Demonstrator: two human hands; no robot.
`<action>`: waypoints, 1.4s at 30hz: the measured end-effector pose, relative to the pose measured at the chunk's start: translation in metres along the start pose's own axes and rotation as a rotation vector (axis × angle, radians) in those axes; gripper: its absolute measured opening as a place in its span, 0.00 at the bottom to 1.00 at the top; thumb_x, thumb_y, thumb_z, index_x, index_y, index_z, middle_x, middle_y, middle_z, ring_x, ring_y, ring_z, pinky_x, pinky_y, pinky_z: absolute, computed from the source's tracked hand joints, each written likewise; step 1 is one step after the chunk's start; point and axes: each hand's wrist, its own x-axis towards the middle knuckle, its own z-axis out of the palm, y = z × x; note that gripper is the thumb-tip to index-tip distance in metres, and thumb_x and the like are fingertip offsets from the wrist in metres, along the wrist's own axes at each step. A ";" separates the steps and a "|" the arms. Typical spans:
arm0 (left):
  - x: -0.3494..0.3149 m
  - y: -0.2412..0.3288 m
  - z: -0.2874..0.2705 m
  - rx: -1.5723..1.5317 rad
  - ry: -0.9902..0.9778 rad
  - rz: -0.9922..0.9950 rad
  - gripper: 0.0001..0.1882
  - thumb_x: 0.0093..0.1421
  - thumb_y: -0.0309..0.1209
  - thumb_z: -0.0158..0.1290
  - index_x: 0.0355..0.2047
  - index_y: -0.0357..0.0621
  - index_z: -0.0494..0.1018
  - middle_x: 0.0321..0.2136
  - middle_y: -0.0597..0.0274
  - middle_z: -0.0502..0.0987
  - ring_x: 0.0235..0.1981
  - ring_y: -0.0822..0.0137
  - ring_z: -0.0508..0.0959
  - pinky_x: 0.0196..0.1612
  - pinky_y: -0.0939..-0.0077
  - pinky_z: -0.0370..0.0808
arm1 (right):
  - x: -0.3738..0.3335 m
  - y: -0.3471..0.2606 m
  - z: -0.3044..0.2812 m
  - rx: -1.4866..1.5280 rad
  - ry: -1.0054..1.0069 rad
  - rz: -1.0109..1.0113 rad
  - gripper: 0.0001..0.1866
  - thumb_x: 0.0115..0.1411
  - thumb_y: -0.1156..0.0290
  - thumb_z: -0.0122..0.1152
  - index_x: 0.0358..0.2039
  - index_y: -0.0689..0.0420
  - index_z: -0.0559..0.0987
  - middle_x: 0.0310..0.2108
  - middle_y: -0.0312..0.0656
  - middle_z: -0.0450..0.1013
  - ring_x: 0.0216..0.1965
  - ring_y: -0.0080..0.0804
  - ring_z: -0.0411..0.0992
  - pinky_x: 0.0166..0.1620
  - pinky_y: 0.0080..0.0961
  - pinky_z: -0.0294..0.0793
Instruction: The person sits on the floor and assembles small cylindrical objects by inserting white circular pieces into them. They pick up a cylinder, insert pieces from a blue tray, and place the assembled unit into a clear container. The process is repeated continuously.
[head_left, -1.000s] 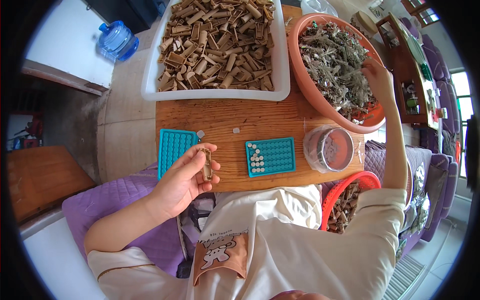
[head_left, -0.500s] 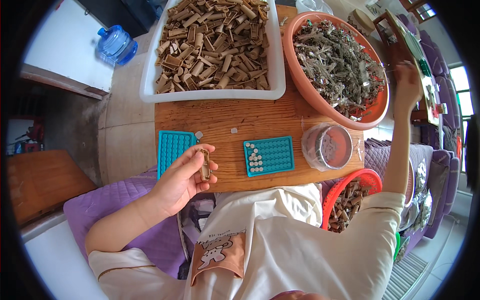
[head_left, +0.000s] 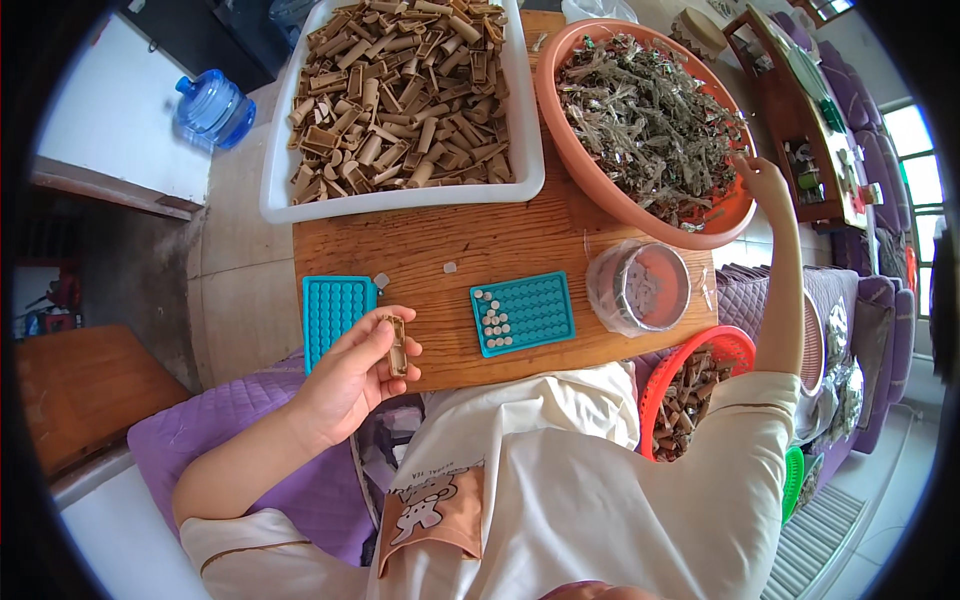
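My left hand point(head_left: 358, 368) holds a small brown half-tube piece point(head_left: 398, 347), its hollow side showing, upright between thumb and fingers. Above the table's front edge, it is beside a teal tray with round wells point(head_left: 338, 310). My right hand point(head_left: 765, 182) is stretched out to the right rim of an orange basin point(head_left: 735, 232), fingertips drawn together by a heap of thin clear and greenish plastic strips point(head_left: 660, 125); anything pinched there is too small to make out. A second teal tray point(head_left: 540, 312) has several small pale discs point(head_left: 493, 328) in its left wells.
A white bin point(head_left: 400, 205) of brown half-tube pieces stands at the table's back left. Right of the second tray is a plastic-lined round tub point(head_left: 682, 290) with pale discs inside. Near my right elbow sits a red basket point(head_left: 735, 342) of brown pieces. Two small pale bits lie on the wooden table point(head_left: 420, 240).
My right hand has moved left, from beyond the orange basin to its rim. The left hand keeps the brown piece almost still, while the whole view has shifted slightly.
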 end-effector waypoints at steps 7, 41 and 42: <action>0.002 -0.002 -0.002 0.021 0.000 -0.021 0.14 0.61 0.38 0.38 0.45 0.50 0.62 0.29 0.66 0.69 0.28 0.73 0.70 0.28 0.83 0.67 | -0.011 -0.017 0.020 -0.137 0.124 -0.052 0.21 0.47 0.52 0.53 0.23 0.60 0.71 0.19 0.47 0.71 0.24 0.36 0.72 0.31 0.29 0.69; -0.015 0.014 0.008 0.191 -0.175 0.470 0.20 0.55 0.28 0.48 0.48 0.43 0.59 0.38 0.62 0.68 0.39 0.70 0.72 0.37 0.82 0.71 | -0.190 -0.233 0.025 1.175 -0.127 -0.684 0.17 0.48 0.62 0.61 0.32 0.62 0.73 0.23 0.33 0.67 0.19 0.14 0.63 0.21 0.09 0.61; -0.013 0.015 0.007 0.234 -0.194 0.543 0.20 0.54 0.27 0.49 0.48 0.43 0.59 0.38 0.61 0.68 0.39 0.70 0.72 0.37 0.83 0.71 | -0.205 -0.233 0.037 1.197 -0.402 -0.659 0.15 0.46 0.62 0.63 0.30 0.60 0.75 0.23 0.32 0.67 0.20 0.13 0.62 0.22 0.10 0.60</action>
